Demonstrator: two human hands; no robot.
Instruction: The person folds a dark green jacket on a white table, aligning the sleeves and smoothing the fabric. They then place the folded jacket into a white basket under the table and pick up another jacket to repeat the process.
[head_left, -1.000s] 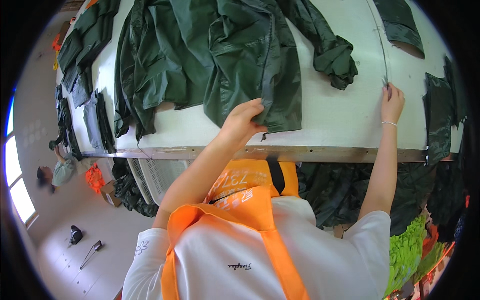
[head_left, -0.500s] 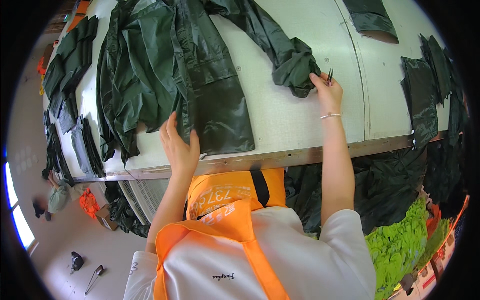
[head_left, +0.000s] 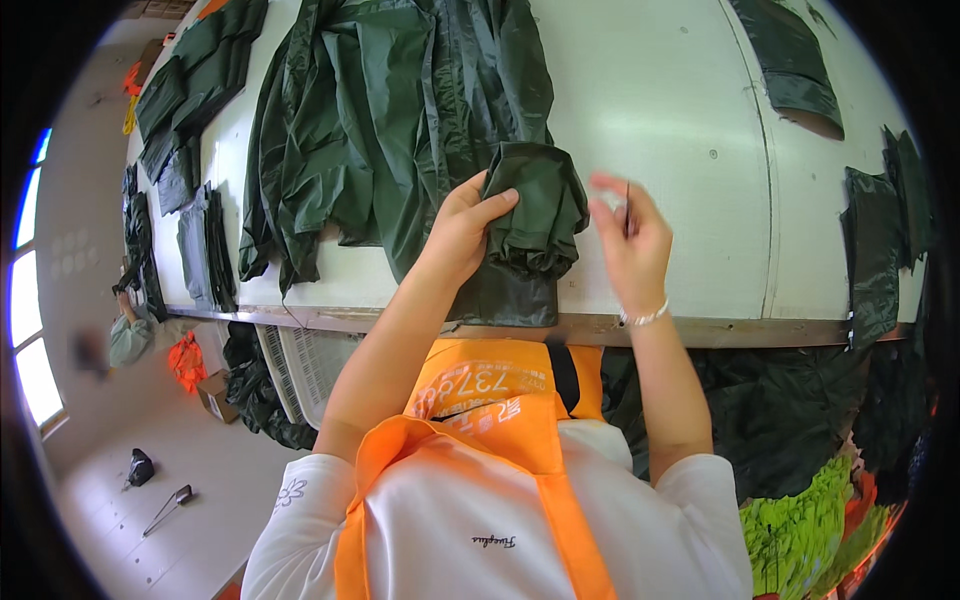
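Bare white table (head_left: 660, 110) lies open beyond the right hand (head_left: 632, 240); the dark green jacket (head_left: 400, 120) crowds the left.

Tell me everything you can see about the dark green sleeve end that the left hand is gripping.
The sleeve end is dark green, of thin, slightly glossy fabric that looks waterproof. It is bunched and folded back on itself, with gathered creases at its lower rim. It belongs to the jacket spread on the white table, near the front edge. The left hand grips its left side, thumb on top. The right hand is beside it, not touching.
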